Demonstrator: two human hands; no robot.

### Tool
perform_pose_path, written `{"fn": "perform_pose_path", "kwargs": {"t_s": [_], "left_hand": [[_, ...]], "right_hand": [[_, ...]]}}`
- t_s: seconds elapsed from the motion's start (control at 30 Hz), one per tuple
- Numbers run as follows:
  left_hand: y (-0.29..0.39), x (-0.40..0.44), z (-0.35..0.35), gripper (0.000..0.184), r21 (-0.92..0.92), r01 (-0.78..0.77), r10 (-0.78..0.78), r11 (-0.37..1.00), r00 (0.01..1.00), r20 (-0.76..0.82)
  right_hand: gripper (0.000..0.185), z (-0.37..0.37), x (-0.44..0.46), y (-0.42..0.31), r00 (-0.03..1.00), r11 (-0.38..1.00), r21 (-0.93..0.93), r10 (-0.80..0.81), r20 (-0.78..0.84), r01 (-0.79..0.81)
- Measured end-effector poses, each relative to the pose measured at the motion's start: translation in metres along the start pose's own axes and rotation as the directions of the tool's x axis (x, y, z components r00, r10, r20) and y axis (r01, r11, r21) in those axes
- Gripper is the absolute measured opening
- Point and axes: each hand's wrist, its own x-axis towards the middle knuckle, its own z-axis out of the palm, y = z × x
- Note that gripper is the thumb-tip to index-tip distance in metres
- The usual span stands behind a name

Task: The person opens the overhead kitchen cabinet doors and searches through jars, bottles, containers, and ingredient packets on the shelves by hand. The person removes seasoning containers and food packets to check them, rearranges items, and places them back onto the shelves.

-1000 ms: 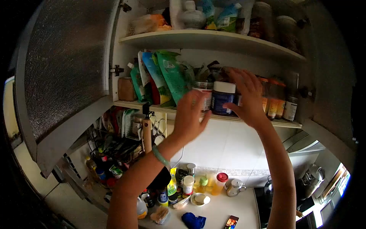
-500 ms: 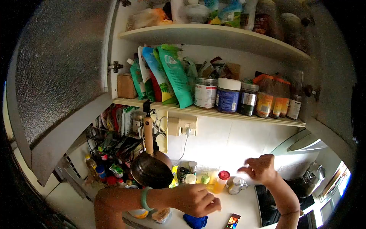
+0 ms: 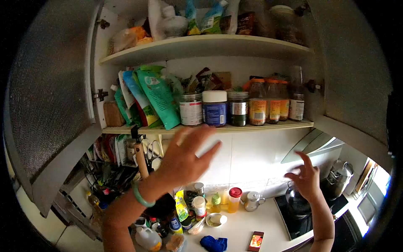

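Note:
My left hand [image 3: 187, 155], with a green bangle on the wrist, is raised just below the cabinet's lower shelf [image 3: 252, 126]. Its fingers are spread and hold nothing. Lower at the right, my right hand [image 3: 305, 176] is up in front of the wall near the stove, fingers apart and empty. Along the shelf stand a white-labelled jar [image 3: 191, 110], a blue jar with a white lid [image 3: 215, 109], a dark jar with a silver label [image 3: 238, 109] and several orange-lidded jars [image 3: 257, 103]. Green pouches [image 3: 158, 96] lean at the left.
Both cabinet doors [image 3: 54, 84] stand open. Below, the counter [image 3: 268, 218] holds a phone [image 3: 256, 241], a blue cloth [image 3: 213, 243], a red-lidded container [image 3: 234, 200], a metal pot [image 3: 253, 201] and bottles. A stove [image 3: 289, 218] with a kettle is at the right.
Both hands dropped away from the shelf jars, then my left hand rose again with its fingers spreading. My right hand opened a little. The camera view has shifted.

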Motion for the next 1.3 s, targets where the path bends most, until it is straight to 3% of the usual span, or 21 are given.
{"fn": "perform_pose_path", "kwargs": {"t_s": [0.07,0.13,0.2,0.23,0.27,0.33,0.37,0.43,0.57,0.67,0.7,0.73,0.83,0.93,0.97,1.0,1.07,1.13,1.2,1.23,1.3], "left_hand": [[-0.023,0.009,0.000,0.039,0.064,0.076,-0.073,0.995,0.996,-0.052],[-0.042,0.021,-0.005,0.033,0.122,0.172,-0.156,0.978,0.979,-0.134],[-0.059,0.026,-0.002,0.030,0.118,0.227,-0.205,0.967,0.963,-0.176],[-0.066,0.028,0.000,0.028,0.107,0.287,-0.260,0.952,0.942,-0.212],[-0.071,0.032,0.000,0.028,0.106,0.276,-0.250,0.955,0.945,-0.211],[-0.077,0.038,0.000,0.028,0.136,0.351,-0.320,0.926,0.925,-0.205],[-0.080,0.042,0.001,0.028,0.139,0.345,-0.315,0.928,0.928,-0.201],[-0.086,0.050,0.002,0.026,0.184,0.337,-0.297,0.923,0.931,-0.213],[-0.102,0.070,0.008,0.025,0.217,0.325,-0.282,0.920,0.937,-0.208],[-0.115,0.088,0.015,0.024,0.186,0.342,-0.317,0.921,0.936,-0.152],[-0.118,0.096,0.020,0.023,0.092,0.373,-0.364,0.923,0.926,-0.098],[-0.124,0.106,0.025,0.023,-0.002,0.406,-0.406,0.914,0.913,-0.044],[-0.161,0.134,0.057,0.022,-0.148,0.369,-0.369,0.918,0.929,0.028],[-0.176,0.167,0.074,0.029,-0.121,0.447,-0.421,0.886,0.887,0.191],[-0.174,0.179,0.074,0.030,-0.012,0.463,-0.437,0.886,0.846,0.306],[-0.173,0.191,0.077,0.031,0.095,0.460,-0.456,0.883,0.788,0.414],[-0.177,0.208,0.093,0.032,0.066,0.514,-0.489,0.855,0.756,0.436],[-0.200,0.218,0.120,0.033,0.037,0.569,-0.519,0.821,0.719,0.462],[-0.237,0.223,0.156,0.038,0.131,0.203,-0.241,0.970,0.805,0.542],[-0.238,0.230,0.164,0.038,0.135,0.202,-0.243,0.970,0.806,0.540],[-0.231,0.248,0.181,0.039,0.306,0.417,-0.495,0.856,0.487,0.720]], "right_hand": [[0.036,-0.017,-0.009,0.013,0.991,0.990,-0.029,0.135,0.000,-0.135],[0.047,-0.028,-0.012,-0.013,0.963,0.923,-0.385,-0.090,-0.254,-0.015],[0.057,-0.045,-0.019,-0.013,0.971,0.925,-0.373,-0.022,-0.238,-0.071],[0.059,-0.051,-0.026,0.029,0.967,0.877,-0.480,-0.125,-0.222,0.003],[0.062,-0.060,-0.031,0.085,0.948,0.900,-0.434,-0.178,-0.264,0.048],[0.062,-0.071,-0.028,0.066,0.858,0.944,-0.320,-0.099,-0.504,-0.079],[0.065,-0.073,-0.025,0.051,0.788,0.953,-0.299,-0.153,-0.597,-0.041],[0.066,-0.090,-0.033,0.072,0.819,0.990,-0.142,-0.095,-0.567,0.016],[0.063,-0.119,-0.047,0.141,0.874,0.998,-0.062,-0.023,-0.486,-0.008],[0.055,-0.128,-0.049,0.151,0.787,0.999,-0.028,0.013,-0.616,-0.039],[0.055,-0.128,-0.049,0.155,0.745,0.998,0.038,-0.010,-0.666,0.048],[0.063,-0.132,-0.055,0.171,0.727,0.999,0.044,0.026,-0.686,0.006],[0.064,-0.138,-0.054,0.183,0.602,0.993,-0.080,-0.119,-0.789,0.090],[0.042,-0.147,-0.068,0.199,0.434,0.967,-0.254,-0.224,-0.873,-0.013],[0.035,-0.152,-0.075,0.209,0.371,0.950,-0.308,-0.266,-0.889,-0.057],[0.032,-0.160,-0.077,0.214,0.365,0.905,-0.408,-0.342,-0.866,-0.119],[0.034,-0.176,-0.079,0.223,0.345,0.775,-0.579,-0.486,-0.803,-0.253],[0.036,-0.182,-0.065,0.175,0.374,0.786,-0.600,-0.516,-0.770,-0.149],[0.038,-0.183,-0.063,0.161,0.418,0.729,-0.638,-0.514,-0.749,-0.247],[0.039,-0.182,-0.062,0.156,0.435,0.696,-0.654,-0.511,-0.741,-0.296],[0.041,-0.183,-0.062,0.153,0.472,0.616,-0.681,-0.499,-0.726,-0.397]]}}
